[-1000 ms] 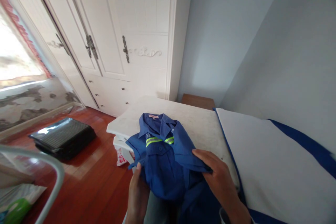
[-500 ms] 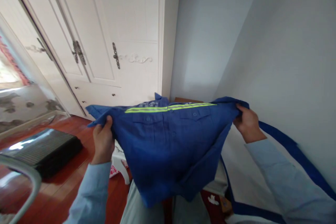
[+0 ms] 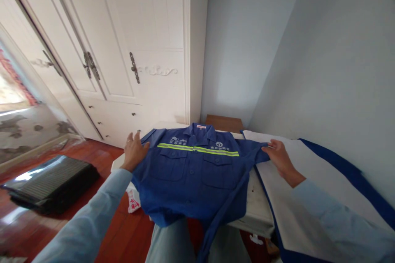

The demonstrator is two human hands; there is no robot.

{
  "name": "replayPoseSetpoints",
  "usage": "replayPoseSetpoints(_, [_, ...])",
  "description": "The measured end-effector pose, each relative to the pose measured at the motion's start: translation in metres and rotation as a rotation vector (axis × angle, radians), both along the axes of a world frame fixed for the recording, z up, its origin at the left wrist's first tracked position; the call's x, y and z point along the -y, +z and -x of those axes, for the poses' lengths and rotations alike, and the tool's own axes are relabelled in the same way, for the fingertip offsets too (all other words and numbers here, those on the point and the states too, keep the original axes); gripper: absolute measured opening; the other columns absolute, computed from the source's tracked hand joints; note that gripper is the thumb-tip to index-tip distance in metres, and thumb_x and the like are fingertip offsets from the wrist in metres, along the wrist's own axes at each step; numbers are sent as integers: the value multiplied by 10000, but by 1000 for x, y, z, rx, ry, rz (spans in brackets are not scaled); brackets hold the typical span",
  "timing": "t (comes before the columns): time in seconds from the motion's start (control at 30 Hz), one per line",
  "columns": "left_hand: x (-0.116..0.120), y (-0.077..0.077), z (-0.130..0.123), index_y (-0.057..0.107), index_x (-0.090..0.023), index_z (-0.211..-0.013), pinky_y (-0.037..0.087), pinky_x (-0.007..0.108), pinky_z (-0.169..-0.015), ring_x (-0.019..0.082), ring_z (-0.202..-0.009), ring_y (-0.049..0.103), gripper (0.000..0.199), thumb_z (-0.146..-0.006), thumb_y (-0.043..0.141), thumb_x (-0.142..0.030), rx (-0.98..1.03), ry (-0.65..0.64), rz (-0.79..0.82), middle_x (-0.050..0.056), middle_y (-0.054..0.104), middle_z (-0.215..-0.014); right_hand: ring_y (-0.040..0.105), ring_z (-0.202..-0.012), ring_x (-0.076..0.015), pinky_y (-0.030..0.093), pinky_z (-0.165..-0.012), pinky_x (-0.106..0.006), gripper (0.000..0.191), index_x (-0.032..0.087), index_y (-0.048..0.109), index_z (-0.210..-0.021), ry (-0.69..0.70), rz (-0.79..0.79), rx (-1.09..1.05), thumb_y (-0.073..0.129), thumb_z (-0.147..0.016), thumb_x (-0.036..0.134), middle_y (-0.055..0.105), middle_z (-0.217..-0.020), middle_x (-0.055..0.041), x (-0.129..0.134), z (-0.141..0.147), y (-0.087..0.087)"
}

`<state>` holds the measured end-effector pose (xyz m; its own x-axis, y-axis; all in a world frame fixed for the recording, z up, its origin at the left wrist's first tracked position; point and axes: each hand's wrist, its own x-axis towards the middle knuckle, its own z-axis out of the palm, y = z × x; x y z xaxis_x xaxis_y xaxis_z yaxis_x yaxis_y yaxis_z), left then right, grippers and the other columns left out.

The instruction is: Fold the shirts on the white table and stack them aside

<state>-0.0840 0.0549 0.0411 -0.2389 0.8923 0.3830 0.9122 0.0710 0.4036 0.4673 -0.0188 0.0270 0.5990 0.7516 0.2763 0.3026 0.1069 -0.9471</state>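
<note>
There's the white wardrobe (image 3: pixel 160 28) filling the far side, a white pad with blue edging (image 3: pixel 296 181) off to the right, and between them a pale table (image 3: pixel 258 203) bearing the blue shirt (image 3: pixel 188 193), front up. And look how it lies: square between the 2 hands, shoulder line stretched from side to side, collar (image 3: pixel 211 134) pointing away, hem toward the wearer's legs (image 3: pixel 171 240). Out to the right goes a sleeve (image 3: pixel 251 148), and the right hand (image 3: pixel 278 156) has its end pinched in the fingertips! Across the cloth, the left hand (image 3: pixel 135 152) is spread, gripping nothing, over the opposite shoulder; touching or just above, I can't tell. That left hand is the nearer of the 2 to the chest. Smaller still: the yellow-green band (image 3: pixel 216 151), the collar label (image 3: pixel 201 126), 1 ring (image 3: pixel 130 140) on the left hand.
</note>
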Motion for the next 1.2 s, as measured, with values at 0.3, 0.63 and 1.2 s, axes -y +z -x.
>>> replayPoseSetpoints(0.3, [-29, -21, 0, 472, -98, -1457, 250, 498, -1201, 328, -1509, 286, 616, -987, 367, -481, -309, -316, 323, 207, 384, -1590, 416, -1430, -332, 300, -1199, -540, 547, 162, 563, -1400, 483, 82, 1073, 532, -893, 364, 484, -1525, -168, -4, 54, 20])
replayPoseSetpoints(0.63, [-28, -6, 20, 656, -93, -1226, 419, 630, -962, 466, -1210, 591, 721, -957, 267, -638, -237, 45, 495, 300, 638, -1281, 494, -1384, -350, 311, -1182, -573, 581, 180, 661, -1328, 731, 393, 1046, 523, -929, 579, 566, -1455, -167, 11, 22, -26])
replayPoseSetpoints(1.2, [-69, -27, -23, 420, -156, -1520, 246, 628, -1147, 386, -1500, 275, 690, -982, 308, -573, -321, -306, 418, 224, 337, -1609, 324, -1488, -356, 291, -1198, -540, 671, 45, 439, -1508, 675, 383, 1230, 384, -1019, 501, 362, -1583, -239, -68, 99, -19])
